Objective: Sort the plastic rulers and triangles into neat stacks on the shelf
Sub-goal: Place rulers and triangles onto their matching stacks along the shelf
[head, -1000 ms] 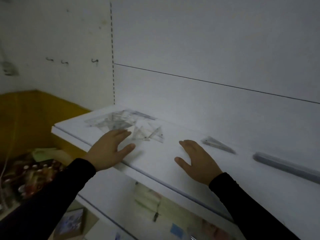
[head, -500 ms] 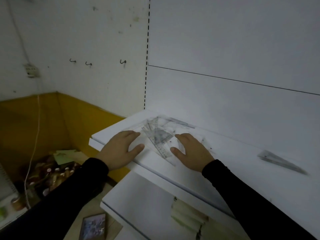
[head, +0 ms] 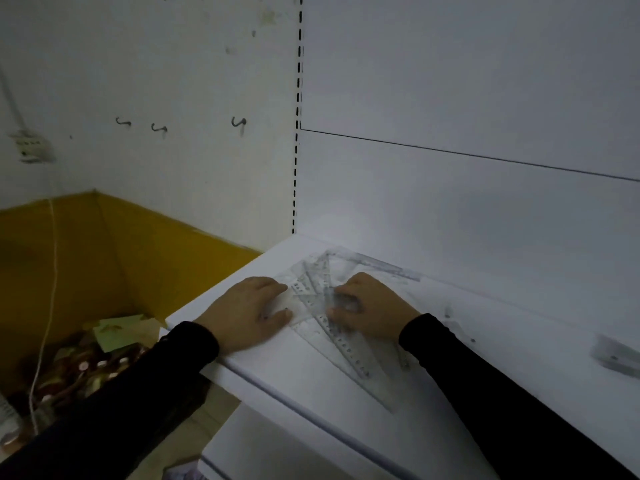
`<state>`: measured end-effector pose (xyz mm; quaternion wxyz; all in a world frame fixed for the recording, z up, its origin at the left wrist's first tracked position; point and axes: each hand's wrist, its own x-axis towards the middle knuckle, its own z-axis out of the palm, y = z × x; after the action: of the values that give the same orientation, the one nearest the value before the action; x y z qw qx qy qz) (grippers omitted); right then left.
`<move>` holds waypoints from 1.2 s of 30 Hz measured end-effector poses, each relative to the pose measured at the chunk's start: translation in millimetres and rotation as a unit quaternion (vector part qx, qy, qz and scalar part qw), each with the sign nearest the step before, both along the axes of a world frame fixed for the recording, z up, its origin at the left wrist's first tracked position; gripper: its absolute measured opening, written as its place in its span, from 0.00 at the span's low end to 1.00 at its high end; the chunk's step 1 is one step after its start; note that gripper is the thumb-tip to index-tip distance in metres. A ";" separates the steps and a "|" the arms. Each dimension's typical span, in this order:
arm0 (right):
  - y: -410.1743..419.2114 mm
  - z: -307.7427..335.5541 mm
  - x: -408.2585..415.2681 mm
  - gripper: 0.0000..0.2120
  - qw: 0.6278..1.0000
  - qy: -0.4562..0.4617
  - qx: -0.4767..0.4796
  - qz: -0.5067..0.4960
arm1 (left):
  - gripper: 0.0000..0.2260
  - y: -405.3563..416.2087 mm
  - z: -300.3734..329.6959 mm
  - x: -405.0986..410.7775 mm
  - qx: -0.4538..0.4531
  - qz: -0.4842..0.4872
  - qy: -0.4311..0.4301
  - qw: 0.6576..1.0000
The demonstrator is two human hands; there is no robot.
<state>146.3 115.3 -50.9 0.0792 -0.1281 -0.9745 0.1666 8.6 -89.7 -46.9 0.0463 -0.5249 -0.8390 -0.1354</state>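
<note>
Clear plastic rulers and triangles (head: 322, 306) lie in a loose overlapping pile on the white shelf (head: 311, 382), between the two hands. At the pile's left edge the left hand (head: 247, 311) rests flat, fingers straight, holding nothing. On the opposite side, the right hand (head: 372, 306) curls its fingers and thumb onto the pile. Another clear piece (head: 614, 355) lies well apart, beyond the right hand.

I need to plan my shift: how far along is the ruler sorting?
Early. Nothing by the hands looks stacked: the clear rulers and triangles lie criss-crossed on the shelf. In hand: the left hand and right hand rest on the pile's two sides. Left: separate both kinds, square up stacks; a blurred item lies far right.
</note>
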 end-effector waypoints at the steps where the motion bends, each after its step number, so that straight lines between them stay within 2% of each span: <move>1: 1.3 2.3 -2.1 0.23 1.000 0.003 0.008 -0.005 | 0.29 2.9 -0.8 -6.4 0.002 -0.006 -0.004 1.000; 7: -5.4 9.7 -3.7 0.17 0.999 0.028 0.008 -0.038 | 0.29 16.6 -5.0 -34.4 0.012 -0.076 -0.043 0.996; 11: -15.8 16.1 -2.7 0.13 0.997 0.007 0.010 -0.074 | 0.26 25.0 -2.2 -41.8 0.011 -0.111 -0.040 0.993; 14: -23.8 13.1 -0.1 0.10 0.995 0.023 0.022 -0.093 | 0.24 29.7 -1.2 -42.8 0.006 -0.151 -0.030 0.988; 23: -38.4 8.1 1.5 0.08 0.992 0.068 0.046 -0.098 | 0.16 37.6 2.1 -54.5 0.001 -0.215 -0.027 0.976; 30: -40.2 6.3 1.2 0.08 0.993 0.074 0.064 -0.062 | 0.16 34.2 1.7 -59.8 0.006 -0.228 -0.034 0.973; 36: -39.6 12.6 2.5 0.07 0.986 0.139 0.050 -0.078 | 0.13 29.6 13.7 -63.8 0.095 -0.228 -0.035 0.969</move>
<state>148.8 75.7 -38.3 0.2333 -0.1754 -0.9480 0.1272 -55.2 -60.1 -33.2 0.0345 -0.6904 -0.6819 -0.2393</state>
